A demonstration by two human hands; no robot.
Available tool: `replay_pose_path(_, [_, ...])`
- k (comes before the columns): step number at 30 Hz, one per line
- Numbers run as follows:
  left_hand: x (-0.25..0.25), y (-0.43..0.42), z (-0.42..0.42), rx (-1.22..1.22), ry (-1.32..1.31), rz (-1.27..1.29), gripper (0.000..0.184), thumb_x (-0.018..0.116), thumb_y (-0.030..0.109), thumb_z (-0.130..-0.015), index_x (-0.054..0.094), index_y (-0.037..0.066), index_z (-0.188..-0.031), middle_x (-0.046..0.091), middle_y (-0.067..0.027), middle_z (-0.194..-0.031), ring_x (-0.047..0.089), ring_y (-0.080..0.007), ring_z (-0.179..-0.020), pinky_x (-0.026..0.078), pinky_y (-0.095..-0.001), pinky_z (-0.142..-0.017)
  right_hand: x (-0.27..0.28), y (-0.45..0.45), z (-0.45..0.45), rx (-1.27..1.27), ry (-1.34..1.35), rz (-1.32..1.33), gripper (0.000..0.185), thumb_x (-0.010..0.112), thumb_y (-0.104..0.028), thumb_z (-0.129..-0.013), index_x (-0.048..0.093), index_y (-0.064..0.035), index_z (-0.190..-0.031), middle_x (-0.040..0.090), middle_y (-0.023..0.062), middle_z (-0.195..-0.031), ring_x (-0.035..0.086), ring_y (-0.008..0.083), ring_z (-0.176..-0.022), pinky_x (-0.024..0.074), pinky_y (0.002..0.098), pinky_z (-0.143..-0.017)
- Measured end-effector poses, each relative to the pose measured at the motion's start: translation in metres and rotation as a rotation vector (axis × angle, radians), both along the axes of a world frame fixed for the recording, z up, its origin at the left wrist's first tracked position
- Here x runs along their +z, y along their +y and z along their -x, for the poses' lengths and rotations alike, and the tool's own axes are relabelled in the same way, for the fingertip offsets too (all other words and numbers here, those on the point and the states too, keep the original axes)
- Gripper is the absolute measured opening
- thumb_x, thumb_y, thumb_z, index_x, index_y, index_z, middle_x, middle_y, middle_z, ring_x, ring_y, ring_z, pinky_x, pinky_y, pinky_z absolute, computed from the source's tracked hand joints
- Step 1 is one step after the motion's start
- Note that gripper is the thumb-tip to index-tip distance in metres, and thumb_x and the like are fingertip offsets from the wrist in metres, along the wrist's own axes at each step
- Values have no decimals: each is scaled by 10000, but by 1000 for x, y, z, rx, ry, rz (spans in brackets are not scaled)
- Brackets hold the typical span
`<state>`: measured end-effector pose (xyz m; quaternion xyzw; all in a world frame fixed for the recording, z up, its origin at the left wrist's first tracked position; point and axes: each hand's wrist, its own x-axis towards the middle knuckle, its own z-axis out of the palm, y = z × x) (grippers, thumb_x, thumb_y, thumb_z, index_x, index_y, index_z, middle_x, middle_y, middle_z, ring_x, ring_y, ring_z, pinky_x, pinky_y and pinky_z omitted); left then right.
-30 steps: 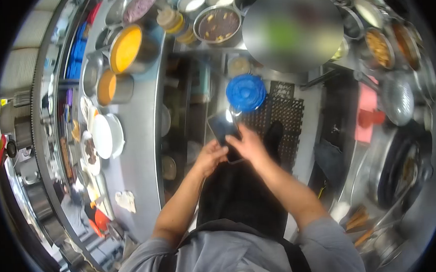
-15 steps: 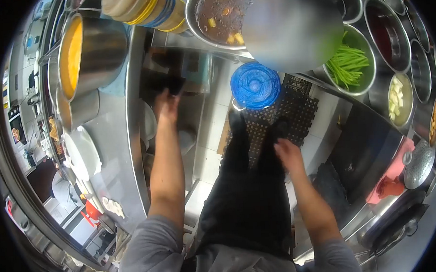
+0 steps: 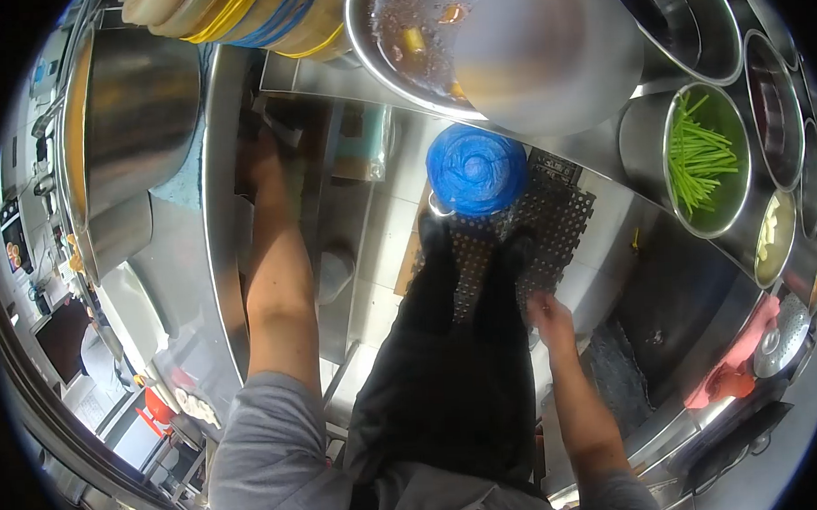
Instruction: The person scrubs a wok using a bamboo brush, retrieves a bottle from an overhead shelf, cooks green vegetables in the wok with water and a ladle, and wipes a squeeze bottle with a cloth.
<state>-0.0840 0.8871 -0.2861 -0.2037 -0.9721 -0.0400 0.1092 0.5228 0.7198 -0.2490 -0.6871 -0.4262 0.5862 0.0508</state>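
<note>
Head view: left hand (image 3: 263, 161) at full reach, sunk in shadow inside the under-counter compartment (image 3: 338, 217), past the edge of the counter (image 3: 196, 351). Cannot tell whether wide, narrow or holding anything. Closest to it, at 1 o'clock, a pale item (image 3: 280, 128), long axis seemingly slanted from between 10 and 11 to between 4 and 5; touching or apart, cannot tell. At 3 o'clock, near but apart, a clear-wrapped package (image 3: 364, 143), long axis close to 12–6. At 5 o'clock, a rounded translucent container (image 3: 336, 274). Left clearly nearer than right to all three.

Right hand (image 3: 550, 317) hanging beside the dark-clad legs (image 3: 451, 390), loosely curled, nothing visible in it; how tightly closed, too small to judge. From there, perforated black mat (image 3: 552, 212) at 12, blue-covered bucket (image 3: 476, 168) at 11, bowl of green stalks (image 3: 710, 164) between 1 and 2, pink cloth (image 3: 727, 350) between 3 and 4.

Farther out from the left hand: banded container stack (image 3: 262, 23) at 12, bowl of brown sauce (image 3: 408, 41) at 2, steel pot (image 3: 142, 93) at 10.

Brands, labels, writing: none readable.
</note>
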Motion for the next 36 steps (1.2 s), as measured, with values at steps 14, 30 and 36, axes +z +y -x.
replay_pose_path(14, [-11,41,15,-362,-205,580,557,614,479,-776,607,17,-1088,572,-234,-1205,590,-379,-1081,497,-464,-891,20,91,69,70,143,-193,323,674,-204,-836,642,3,-1082,663,112,-840,620,191,-714,505,312,-694])
replay_pose_path(30, [1,28,7,109,-449,64,984,675,573,-643,366,-7,-1374,452,-272,-1344,472,-378,-1237,389,-402,-1033,-26,18,0,152,-80,-53,324,672,-229,-844,645,4,-1066,684,138,-832,652,200,-722,510,308,-681])
replay_pose_path(36, [-12,5,-18,-113,-382,-8,918,613,575,-758,355,-80,-1348,462,-276,-1331,465,-387,-1239,380,-435,-1030,0,12,15,132,-17,-51,315,664,-229,-849,644,4,-1060,680,134,-817,651,208,-686,508,312,-672])
